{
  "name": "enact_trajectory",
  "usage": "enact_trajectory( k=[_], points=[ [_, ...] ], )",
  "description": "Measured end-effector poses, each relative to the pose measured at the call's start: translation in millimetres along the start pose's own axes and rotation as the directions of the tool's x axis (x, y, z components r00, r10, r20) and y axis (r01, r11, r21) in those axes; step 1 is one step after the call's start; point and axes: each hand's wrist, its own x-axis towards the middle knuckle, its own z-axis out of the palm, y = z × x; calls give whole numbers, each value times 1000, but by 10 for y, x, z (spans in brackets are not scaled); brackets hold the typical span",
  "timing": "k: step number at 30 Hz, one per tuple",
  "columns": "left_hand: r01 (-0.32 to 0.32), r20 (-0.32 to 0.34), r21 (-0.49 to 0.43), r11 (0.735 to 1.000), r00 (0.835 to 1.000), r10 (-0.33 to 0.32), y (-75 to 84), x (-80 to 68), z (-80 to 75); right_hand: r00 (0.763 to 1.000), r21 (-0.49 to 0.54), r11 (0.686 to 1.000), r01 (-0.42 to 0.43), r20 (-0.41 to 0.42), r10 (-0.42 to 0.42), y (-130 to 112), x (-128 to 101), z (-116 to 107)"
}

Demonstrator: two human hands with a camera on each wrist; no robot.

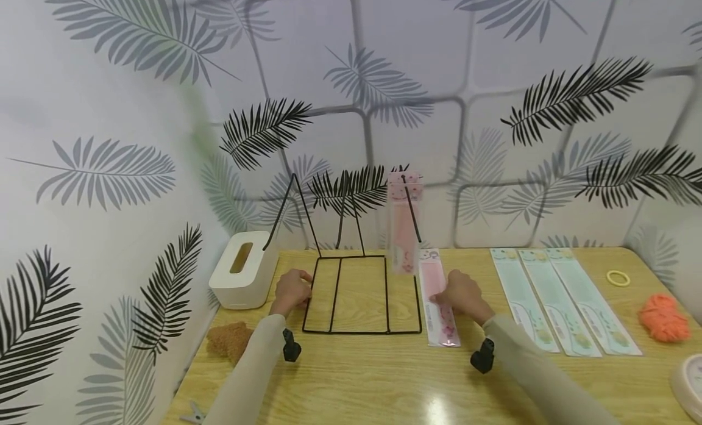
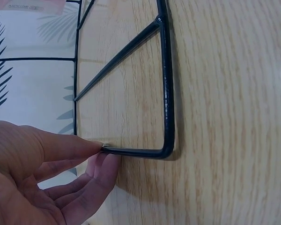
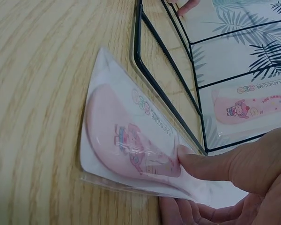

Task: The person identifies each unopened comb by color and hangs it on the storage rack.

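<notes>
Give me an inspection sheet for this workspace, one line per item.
Surface: light wooden table, bare grain in front.
Job's things: black wire display rack; pink packaged plastic comb flat beside it; another pink pack hangs on the rack.
Clutter: white tissue box, three pale green packs, orange yarn ball, yellow ring, brown fuzzy cloth.
Hands: left hand pinches the rack's base; right hand pinches the flat comb pack.
Cables: nothing seen.
Surroundings: leaf-patterned wall.

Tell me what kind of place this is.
Probably a staged tabletop workspace for hanging small goods: a wooden table in a corner of leaf-print wallpaper, with a black wire display rack, a packaged pink comb and three more packaged combs in a row.
</notes>
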Motion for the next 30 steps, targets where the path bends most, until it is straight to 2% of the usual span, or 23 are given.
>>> enact_trajectory(
  k=[6,11,16,19,24,28,30],
  points=[
    [-3,-6,1,1000,1000,3,-11,5,-18,999,33,999,28,17,-29,19,15,-52],
    [-1,-13,4,1000,1000,1,-32,-11,-28,994,161,987,13,105,-30,118,28,-152],
    [-3,-5,6,1000,1000,3,-21,-11,2,988,293,956,31,136,-74,311,-43,-340],
    [-14,7,10,1000,1000,14,-8,-2,22,983,409,911,46,146,-115,385,-113,-479],
    [-20,8,19,1000,1000,20,8,12,29,979,540,835,107,89,-183,407,-210,-680],
    [-17,-1,16,1000,1000,17,21,29,36,974,602,777,186,-7,-227,378,-253,-784],
    [-12,3,12,1000,1000,12,31,35,43,966,650,722,239,-84,-244,365,-262,-807]
  ],
)
